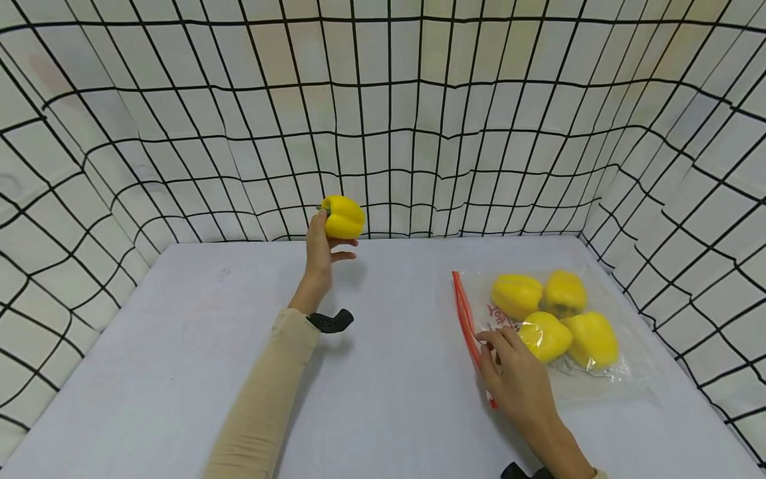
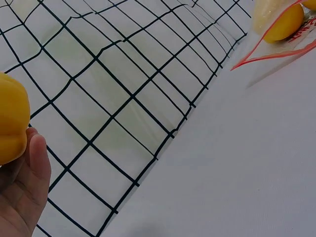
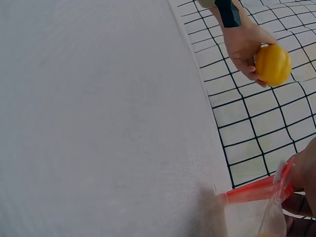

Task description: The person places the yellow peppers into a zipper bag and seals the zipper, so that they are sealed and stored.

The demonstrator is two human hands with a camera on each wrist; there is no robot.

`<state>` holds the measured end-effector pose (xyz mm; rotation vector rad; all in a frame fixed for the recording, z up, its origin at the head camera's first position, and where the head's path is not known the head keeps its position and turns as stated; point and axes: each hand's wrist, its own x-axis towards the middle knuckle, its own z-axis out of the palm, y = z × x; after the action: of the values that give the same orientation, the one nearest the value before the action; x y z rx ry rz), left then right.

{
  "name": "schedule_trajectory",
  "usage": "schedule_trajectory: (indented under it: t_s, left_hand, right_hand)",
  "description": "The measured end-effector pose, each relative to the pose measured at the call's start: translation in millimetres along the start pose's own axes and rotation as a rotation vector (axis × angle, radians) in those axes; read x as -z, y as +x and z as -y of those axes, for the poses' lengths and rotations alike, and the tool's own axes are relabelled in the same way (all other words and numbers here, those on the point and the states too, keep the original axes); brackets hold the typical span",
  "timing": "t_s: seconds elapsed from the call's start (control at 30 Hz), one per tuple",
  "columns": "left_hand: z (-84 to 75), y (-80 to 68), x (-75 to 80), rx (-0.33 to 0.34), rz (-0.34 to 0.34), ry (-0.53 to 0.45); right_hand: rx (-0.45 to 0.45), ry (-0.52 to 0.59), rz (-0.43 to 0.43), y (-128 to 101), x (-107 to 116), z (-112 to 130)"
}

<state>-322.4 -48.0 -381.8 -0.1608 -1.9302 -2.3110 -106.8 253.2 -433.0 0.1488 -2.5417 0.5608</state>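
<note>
My left hand point(image 1: 323, 249) is raised above the table's far side and grips a yellow bell pepper point(image 1: 343, 217) in its fingertips; the left wrist view shows that pepper point(image 2: 11, 118) against my palm, and the right wrist view shows it point(image 3: 272, 64) in front of the grid wall. On the right lies a clear zip bag point(image 1: 598, 379) with a red seal strip point(image 1: 465, 319), holding several yellow peppers point(image 1: 516, 295). My right hand point(image 1: 509, 362) pinches the bag's red mouth edge point(image 3: 256, 190), next to one of the peppers inside.
The table point(image 1: 389, 372) is pale grey. White walls with a black grid point(image 1: 383, 120) close it in at the back and both sides. A black strap point(image 1: 330, 321) sits on my left wrist.
</note>
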Motion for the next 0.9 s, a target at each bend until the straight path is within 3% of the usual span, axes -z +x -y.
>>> schedule_trajectory:
  t_s: [0.2, 0.47, 0.9]
  left_hand:
    - [-1.7, -1.3, -3.8, 0.011, 0.073, 0.041]
    - [1.0, -4.2, -13.4, 0.074, 0.187, 0.114]
    - [20.3, -9.5, -33.6, 0.129, 0.462, 0.296]
  right_hand:
    - [0.011, 0.002, -0.010, -0.1, -0.9, 0.3]
    - [0.018, 0.003, -0.018, -0.1, -1.2, -0.5]
    - [0.017, -0.002, -0.020, -0.3, 1.0, 1.0]
